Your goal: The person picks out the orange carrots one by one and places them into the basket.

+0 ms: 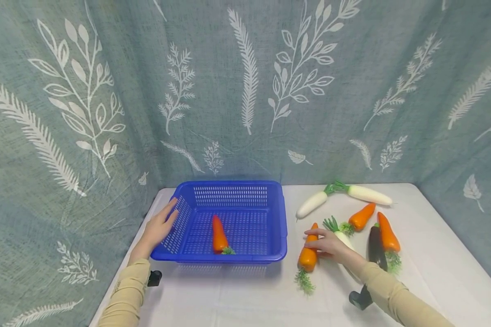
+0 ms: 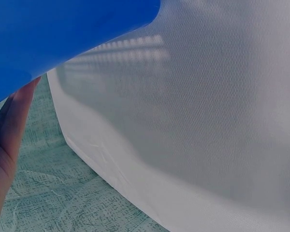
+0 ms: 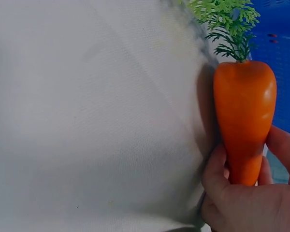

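My right hand (image 1: 329,243) grips an orange carrot (image 1: 308,260) by its narrow end, thumb and fingers around it. The carrot's leafy green top (image 1: 304,282) points toward me; in the right wrist view the carrot (image 3: 245,106) stands out beyond the fingers. A white radish (image 1: 343,238) lies partly hidden under this hand and forearm, with a bit of orange beside it. On the left rim of a blue plastic basket (image 1: 229,258) rests my left hand (image 1: 157,229), fingers fairly straight. Inside the basket lies one reddish-orange carrot (image 1: 218,234).
Two white radishes (image 1: 312,204) lie at the back right, leaves meeting. Right of my right hand are two more carrots (image 1: 362,216) and a dark eggplant (image 1: 375,245), the latter partly behind the sleeve. A patterned curtain (image 1: 229,136) hangs behind the white table (image 1: 245,299).
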The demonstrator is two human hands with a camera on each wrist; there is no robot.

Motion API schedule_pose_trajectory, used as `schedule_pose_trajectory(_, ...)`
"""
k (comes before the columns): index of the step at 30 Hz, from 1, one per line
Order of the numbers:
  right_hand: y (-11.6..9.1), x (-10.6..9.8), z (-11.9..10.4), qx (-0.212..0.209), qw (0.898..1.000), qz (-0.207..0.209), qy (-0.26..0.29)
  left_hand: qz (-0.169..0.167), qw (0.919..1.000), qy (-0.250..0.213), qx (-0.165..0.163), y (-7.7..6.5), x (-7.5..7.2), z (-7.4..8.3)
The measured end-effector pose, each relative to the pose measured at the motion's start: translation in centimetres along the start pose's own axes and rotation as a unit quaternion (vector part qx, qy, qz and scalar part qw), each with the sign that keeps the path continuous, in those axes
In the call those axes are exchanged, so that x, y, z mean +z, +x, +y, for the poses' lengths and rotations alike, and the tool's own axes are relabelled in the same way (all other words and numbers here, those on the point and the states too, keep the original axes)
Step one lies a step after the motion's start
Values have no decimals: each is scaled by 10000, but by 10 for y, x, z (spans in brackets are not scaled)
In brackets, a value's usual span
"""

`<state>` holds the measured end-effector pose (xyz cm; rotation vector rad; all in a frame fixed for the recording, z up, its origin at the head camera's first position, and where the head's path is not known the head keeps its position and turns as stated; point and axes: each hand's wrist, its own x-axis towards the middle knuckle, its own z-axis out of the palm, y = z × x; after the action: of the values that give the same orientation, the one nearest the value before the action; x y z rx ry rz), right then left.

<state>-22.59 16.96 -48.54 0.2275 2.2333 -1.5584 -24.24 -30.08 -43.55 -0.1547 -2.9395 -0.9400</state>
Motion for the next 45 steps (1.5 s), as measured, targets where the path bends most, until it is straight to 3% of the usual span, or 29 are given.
schedule_pose_trajectory(21, -3, -3, -1, 119, 9998, 86, 166, 12, 10000, 49, 19, 2, 0, 1)
schedule_pose_trajectory(27, -7, -8, -6, 46, 9997, 43, 251, -43, 10000, 5, 4, 3, -1, 0)
schedule_pose_trajectory(34, -12, -24, -16, -138, 9980, -358, 510, -44, 10000, -1, 2, 3, -2, 0)
schedule_pose_trajectory(45, -18, -37, -38, -67, 9954, -414, 860, -75, 10000, 6, -50, 3, -4, 0)
